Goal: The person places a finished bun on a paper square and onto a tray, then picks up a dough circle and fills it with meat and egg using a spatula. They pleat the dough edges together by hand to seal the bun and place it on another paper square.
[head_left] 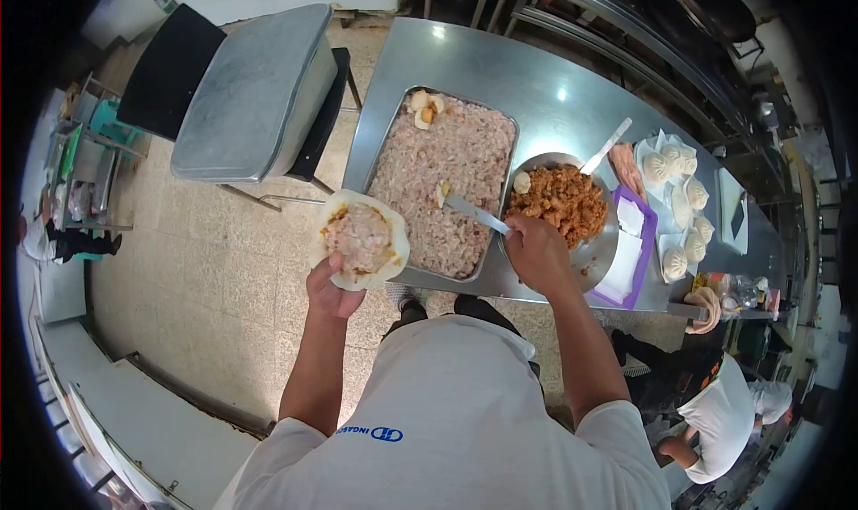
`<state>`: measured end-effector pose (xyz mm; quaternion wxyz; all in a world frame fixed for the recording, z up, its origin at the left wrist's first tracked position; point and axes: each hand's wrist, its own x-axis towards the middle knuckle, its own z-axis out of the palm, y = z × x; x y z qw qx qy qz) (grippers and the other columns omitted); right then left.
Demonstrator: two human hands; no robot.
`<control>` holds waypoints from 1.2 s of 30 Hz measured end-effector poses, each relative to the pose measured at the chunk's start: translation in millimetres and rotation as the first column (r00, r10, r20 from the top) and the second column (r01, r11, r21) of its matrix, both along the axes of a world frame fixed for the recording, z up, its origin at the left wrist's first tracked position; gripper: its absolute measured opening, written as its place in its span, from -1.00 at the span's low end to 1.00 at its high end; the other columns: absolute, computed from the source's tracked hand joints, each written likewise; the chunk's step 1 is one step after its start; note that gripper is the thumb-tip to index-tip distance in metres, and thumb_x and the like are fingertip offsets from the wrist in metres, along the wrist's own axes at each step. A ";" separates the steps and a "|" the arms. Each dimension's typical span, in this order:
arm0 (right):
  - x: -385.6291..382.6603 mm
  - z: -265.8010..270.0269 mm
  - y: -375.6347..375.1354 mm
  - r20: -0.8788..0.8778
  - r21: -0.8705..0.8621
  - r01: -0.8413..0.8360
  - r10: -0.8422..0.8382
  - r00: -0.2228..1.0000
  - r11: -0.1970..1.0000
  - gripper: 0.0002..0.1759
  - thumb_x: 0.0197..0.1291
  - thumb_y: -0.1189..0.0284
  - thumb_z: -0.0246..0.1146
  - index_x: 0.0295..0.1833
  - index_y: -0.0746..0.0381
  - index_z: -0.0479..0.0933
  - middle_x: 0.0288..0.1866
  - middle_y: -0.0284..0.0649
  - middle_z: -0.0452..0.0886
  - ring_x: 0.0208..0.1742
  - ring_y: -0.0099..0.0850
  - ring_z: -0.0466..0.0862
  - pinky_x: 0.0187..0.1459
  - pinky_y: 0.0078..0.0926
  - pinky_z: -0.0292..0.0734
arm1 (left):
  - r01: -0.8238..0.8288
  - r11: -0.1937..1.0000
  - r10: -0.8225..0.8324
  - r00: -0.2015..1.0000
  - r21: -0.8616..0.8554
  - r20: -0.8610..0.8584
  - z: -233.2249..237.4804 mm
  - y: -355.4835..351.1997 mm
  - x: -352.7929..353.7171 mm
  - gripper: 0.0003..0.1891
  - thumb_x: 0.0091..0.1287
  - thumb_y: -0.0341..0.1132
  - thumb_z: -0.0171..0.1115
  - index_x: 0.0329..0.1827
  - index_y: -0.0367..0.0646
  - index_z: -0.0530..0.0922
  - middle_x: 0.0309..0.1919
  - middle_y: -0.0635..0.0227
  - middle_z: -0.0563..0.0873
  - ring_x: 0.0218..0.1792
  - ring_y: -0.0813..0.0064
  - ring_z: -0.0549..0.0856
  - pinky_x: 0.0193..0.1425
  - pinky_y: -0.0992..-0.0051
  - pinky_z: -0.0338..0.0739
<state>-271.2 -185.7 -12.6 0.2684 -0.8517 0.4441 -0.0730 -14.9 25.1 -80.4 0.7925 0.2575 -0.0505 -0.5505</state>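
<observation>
My left hand [331,288] holds up a round dough wrapper [391,261] topped with pale minced meat and some reddish-brown filling, its thumb over the near edge. In my right hand [539,255] is a flat metal spatula [481,215], its blade reaching over a metal tray [515,134] full of minced meat [456,148]. The blade's tip meets a small piece of boiled egg [441,191] on the meat. More egg pieces [425,108] lie at the tray's far corner. Beside my right hand stands a metal bowl [601,264] of reddish-brown chunky filling [561,202].
A second flat utensil [608,143] leans in the bowl. Right of it are a purple-rimmed tray [645,242] and several pleated buns [672,161] on papers. A covered container [255,90] rests on chairs at left. A co-worker [719,421] bends at lower right.
</observation>
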 end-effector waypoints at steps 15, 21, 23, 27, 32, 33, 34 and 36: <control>-16.7 51.6 13.7 0.294 0.439 -0.215 0.087 0.952 0.873 -0.77 0.31 0.40 0.34 -0.03 0.31 0.62 -0.35 -0.25 0.64 -0.34 -0.51 0.60 -0.28 -0.47 0.49 | 0.182 0.973 -0.210 0.953 -0.141 -0.218 -11.8 -39.2 -23.6 -0.16 0.28 -0.03 0.44 0.52 -0.24 0.28 0.39 0.05 0.52 0.38 0.07 0.56 0.49 0.02 0.44; -14.6 61.3 14.0 0.177 0.361 -0.347 0.302 0.937 0.866 -0.81 0.32 0.41 0.32 -0.04 0.28 0.63 -0.33 -0.17 0.65 -0.32 -0.28 0.66 -0.25 -0.35 0.52 | 0.295 0.953 -0.301 0.948 -0.069 -0.104 -15.1 -37.5 -29.3 -0.09 0.20 0.01 0.52 0.52 -0.24 0.28 0.37 0.05 0.55 0.33 0.06 0.61 0.42 0.02 0.51; -20.6 67.1 14.9 0.141 0.271 -0.365 0.339 0.930 0.891 -0.82 0.30 0.42 0.32 -0.06 0.28 0.62 -0.31 -0.13 0.66 -0.31 -0.20 0.67 -0.25 -0.32 0.54 | 0.286 0.958 -0.285 0.958 0.002 -0.033 -9.6 -35.6 -30.6 -0.09 0.19 -0.01 0.53 0.52 -0.24 0.28 0.36 0.04 0.56 0.30 0.07 0.63 0.39 0.03 0.55; -37.3 93.8 20.0 0.111 0.149 -0.293 0.279 0.954 0.944 -0.81 0.22 0.52 0.35 -0.06 0.27 0.61 -0.30 -0.07 0.64 -0.30 -0.09 0.67 -0.28 -0.26 0.55 | 0.201 0.977 -0.208 0.970 -0.064 -0.129 -6.8 -30.8 -29.6 -0.14 0.18 -0.20 0.52 0.50 -0.28 0.28 0.32 0.01 0.58 0.25 0.09 0.67 0.35 0.06 0.60; -32.2 89.5 22.4 0.166 -0.060 -0.306 0.312 0.936 0.950 -0.75 0.17 0.62 0.34 -0.02 0.23 0.61 -0.31 -0.11 0.59 -0.33 -0.14 0.67 -0.35 -0.24 0.56 | 0.193 0.981 -0.195 0.972 -0.029 -0.128 12.2 -28.7 -24.8 -0.18 0.17 -0.32 0.47 0.50 -0.28 0.28 0.31 0.02 0.59 0.26 0.11 0.67 0.36 0.07 0.60; -22.8 89.2 26.3 0.187 -0.136 -0.334 0.356 0.916 0.932 -0.72 0.17 0.62 0.33 0.01 0.19 0.63 -0.31 -0.14 0.58 -0.35 -0.17 0.66 -0.36 -0.25 0.55 | 0.208 0.978 -0.210 0.976 -0.035 -0.058 19.6 -29.7 -24.2 -0.21 0.17 -0.37 0.46 0.49 -0.27 0.31 0.28 0.03 0.61 0.25 0.12 0.67 0.35 0.08 0.61; -16.5 88.7 28.3 0.203 -0.212 -0.360 0.401 0.893 0.908 -0.69 0.18 0.61 0.33 0.04 0.16 0.64 -0.32 -0.17 0.58 -0.36 -0.21 0.66 -0.38 -0.25 0.55 | 0.222 0.974 -0.221 0.975 -0.040 0.013 23.3 -30.3 -23.9 -0.24 0.17 -0.41 0.45 0.47 -0.27 0.34 0.26 0.05 0.63 0.24 0.13 0.68 0.33 0.08 0.62; -13.2 82.4 26.9 0.148 -0.270 -0.414 0.462 0.874 0.869 -0.66 0.16 0.60 0.34 0.07 0.12 0.66 -0.33 -0.20 0.57 -0.38 -0.23 0.65 -0.39 -0.27 0.54 | 0.228 0.973 -0.227 0.974 -0.036 0.021 19.7 -30.4 -24.9 -0.23 0.16 -0.44 0.44 0.47 -0.27 0.34 0.26 0.05 0.63 0.24 0.13 0.68 0.34 0.09 0.61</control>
